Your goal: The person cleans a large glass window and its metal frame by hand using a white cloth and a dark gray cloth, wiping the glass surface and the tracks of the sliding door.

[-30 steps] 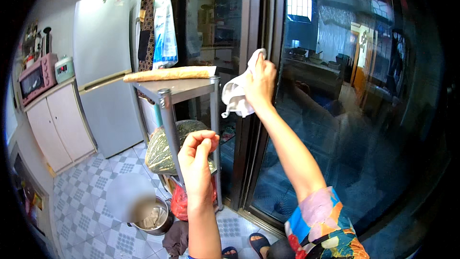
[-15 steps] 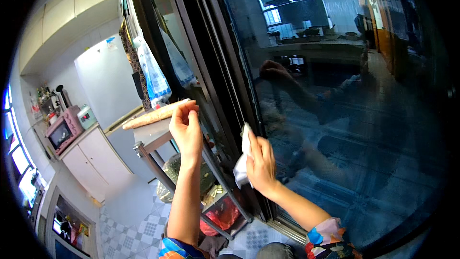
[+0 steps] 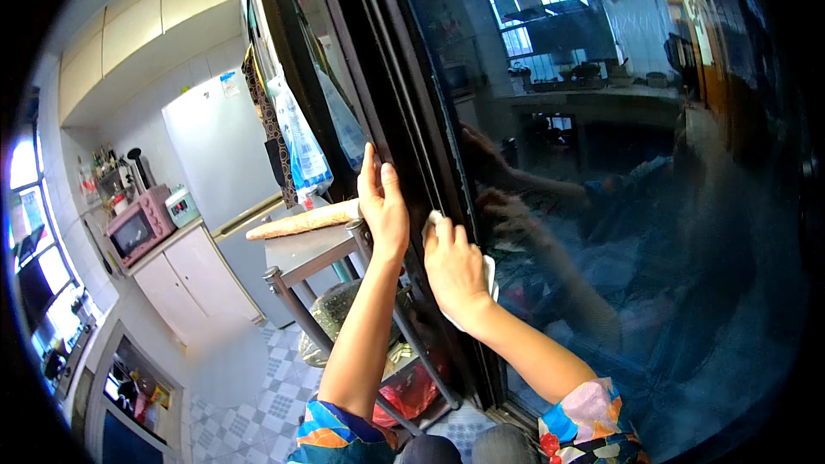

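My right hand (image 3: 455,268) is closed on a white cloth (image 3: 491,277), which shows at the fingertips and beside the wrist. It presses the cloth to the dark door frame (image 3: 391,77), along the edge of the glass pane (image 3: 593,232). Higher and to the left, my left hand (image 3: 384,210) rests against the frame with its fingers stretched upward and nothing held in it. Just behind its wrist lies a long tan, root-like thing (image 3: 305,222) on top of a metal rack (image 3: 314,259). The dark glass mirrors both my arms and the room.
Below the rack's top sit a large green gourd-like thing (image 3: 331,318) and a red plastic bag (image 3: 408,393). Blue-and-white plastic bags (image 3: 301,150) hang beside the frame. Farther left stand a fridge (image 3: 206,133), a pink oven (image 3: 137,228) and a white cabinet (image 3: 193,279).
My left hand has gone from curled fingers over the root-like thing to stretched fingers at the frame. My right hand has turned palm toward the frame, with the cloth flatter beneath it. The view has shifted slightly.
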A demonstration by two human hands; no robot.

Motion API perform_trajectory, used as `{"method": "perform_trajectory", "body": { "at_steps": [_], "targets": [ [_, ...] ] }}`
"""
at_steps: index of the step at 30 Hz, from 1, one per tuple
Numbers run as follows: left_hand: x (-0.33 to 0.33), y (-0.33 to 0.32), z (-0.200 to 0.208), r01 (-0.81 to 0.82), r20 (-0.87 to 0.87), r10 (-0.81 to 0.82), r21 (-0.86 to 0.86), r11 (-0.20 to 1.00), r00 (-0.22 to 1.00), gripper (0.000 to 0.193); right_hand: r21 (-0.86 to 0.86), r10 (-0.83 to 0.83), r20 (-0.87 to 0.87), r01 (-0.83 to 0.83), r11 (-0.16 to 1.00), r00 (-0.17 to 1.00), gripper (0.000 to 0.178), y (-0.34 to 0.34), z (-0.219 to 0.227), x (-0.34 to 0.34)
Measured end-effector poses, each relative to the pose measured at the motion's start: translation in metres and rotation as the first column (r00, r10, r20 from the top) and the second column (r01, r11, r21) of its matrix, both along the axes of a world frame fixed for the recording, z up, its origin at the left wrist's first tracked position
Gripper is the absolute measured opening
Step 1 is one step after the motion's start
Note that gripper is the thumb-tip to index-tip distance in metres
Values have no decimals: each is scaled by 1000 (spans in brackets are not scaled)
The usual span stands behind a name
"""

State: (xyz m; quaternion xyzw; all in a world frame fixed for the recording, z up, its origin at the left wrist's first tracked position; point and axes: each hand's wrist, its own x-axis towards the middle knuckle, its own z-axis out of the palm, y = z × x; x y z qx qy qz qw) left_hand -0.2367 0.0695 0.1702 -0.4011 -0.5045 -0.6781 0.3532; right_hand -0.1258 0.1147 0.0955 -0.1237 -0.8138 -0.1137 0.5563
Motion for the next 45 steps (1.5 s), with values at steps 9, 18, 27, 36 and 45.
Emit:
{"method": "perform_trajectory", "body": {
  "at_steps": [9,18,27,36,45],
  "targets": [
    [7,20,-3,-287,-88,293,67,955,952,43,382,-200,-255,289,878,946,29,29,170,-21],
    [31,22,-13,-46,40,44,31,998,998,46,610,-227,270,16,792,936,30,48,46,33],
    [40,-11,-87,-69,248,55,48,996,967,57,575,-212,-41,196,795,977,41,31,116,-5],
    [91,-16,-253,-73,571,82,-38,997,817,50,473,-227,496,-42,880,838,33,34,-193,28],
    [101,-51,-290,-158,520,308,-313,937,797,56,422,-120,273,-7,906,954,36,9,-48,16]
  ]
}}
